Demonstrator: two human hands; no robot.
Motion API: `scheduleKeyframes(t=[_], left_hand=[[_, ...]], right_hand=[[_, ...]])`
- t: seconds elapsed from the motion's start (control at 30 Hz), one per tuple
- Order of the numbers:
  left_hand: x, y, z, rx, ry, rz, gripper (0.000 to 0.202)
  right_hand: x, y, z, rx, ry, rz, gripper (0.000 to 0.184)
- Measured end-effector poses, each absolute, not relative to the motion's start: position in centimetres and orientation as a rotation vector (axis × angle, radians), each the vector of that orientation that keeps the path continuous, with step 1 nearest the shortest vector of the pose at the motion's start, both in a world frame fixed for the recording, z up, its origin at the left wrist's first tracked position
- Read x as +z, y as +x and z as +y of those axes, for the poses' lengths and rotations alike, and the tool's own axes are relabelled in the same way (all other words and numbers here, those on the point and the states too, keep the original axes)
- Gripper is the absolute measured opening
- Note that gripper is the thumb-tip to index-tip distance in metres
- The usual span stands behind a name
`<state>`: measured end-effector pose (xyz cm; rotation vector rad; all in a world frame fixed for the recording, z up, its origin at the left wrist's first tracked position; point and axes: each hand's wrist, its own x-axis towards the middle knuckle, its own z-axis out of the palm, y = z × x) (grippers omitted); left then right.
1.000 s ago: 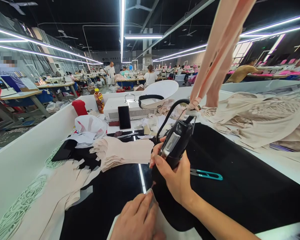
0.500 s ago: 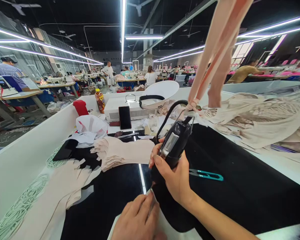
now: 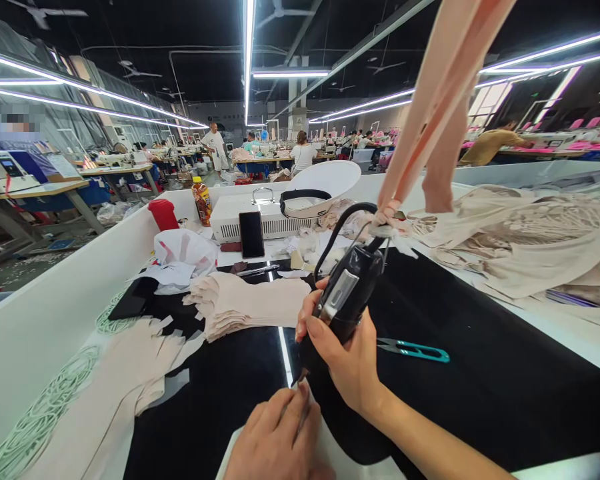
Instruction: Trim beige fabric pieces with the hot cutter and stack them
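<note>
My right hand (image 3: 347, 357) is wrapped round a black hand-held tool (image 3: 344, 297) that hangs by a beige fabric strap (image 3: 430, 107) from above, its tip pointing down at the table. My left hand (image 3: 275, 440) lies low in the view, fingers close together, pressing a pale fabric piece (image 3: 325, 457) on the black table surface (image 3: 480, 373) right under the tool's tip. What, if anything, the left fingers pinch is hidden.
Teal thread snips (image 3: 413, 349) lie right of my hand. A stack of beige fabric pieces (image 3: 245, 303) and more beige cloth (image 3: 130, 380) lie left; a big cloth heap (image 3: 520, 240) right. A phone (image 3: 251, 235), white box (image 3: 260, 217), bottle (image 3: 202, 200), red cup (image 3: 163, 214) stand behind. People work beyond.
The tool's tip and my right hand have shifted slightly left and up; my left hand stays pressed on the fabric beneath it.
</note>
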<state>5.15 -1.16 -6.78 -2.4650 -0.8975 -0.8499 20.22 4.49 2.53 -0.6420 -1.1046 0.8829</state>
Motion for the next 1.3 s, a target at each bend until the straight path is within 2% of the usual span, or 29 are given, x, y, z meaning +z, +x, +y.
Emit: scheduleKeyframes(t=[0.27, 0.43, 0.63, 0.73, 0.83, 1.1, 1.3], left_hand=[[-7.1, 5.0, -1.1, -0.827, -2.487, -0.888, 0.045], [-7.9, 4.4, -1.2, -0.731, -2.539, -0.911, 0.046], [-6.4, 2.4, -0.2, -0.557, -2.594, -0.938, 0.047], [-4.9, 1.6, 0.8, -0.57, -2.577, -0.99, 0.048], [-3.8, 1.5, 1.1, -0.591, -2.549, -0.951, 0.048], [-2.6, 4.7, -1.1, -0.883, -2.697, -0.664, 0.032], [-2.8, 6.8, -1.2, -0.881, -2.782, -0.588, 0.033]], right_hand=[[3.0, 19.9, 4.3, 0.889, -0.664, -1.085, 0.026], [2.9, 20.5, 4.5, 0.872, -0.632, -1.109, 0.033], [4.2, 22.9, 3.5, 0.703, -0.802, -1.174, 0.034], [5.0, 24.2, 2.4, 0.674, -0.935, -1.25, 0.029], [5.0, 25.2, 1.4, 0.709, -0.881, -1.231, 0.027], [3.9, 26.1, -0.5, 0.813, -0.731, -1.128, 0.038], [3.7, 25.9, -0.4, 0.822, -0.726, -1.122, 0.04]])
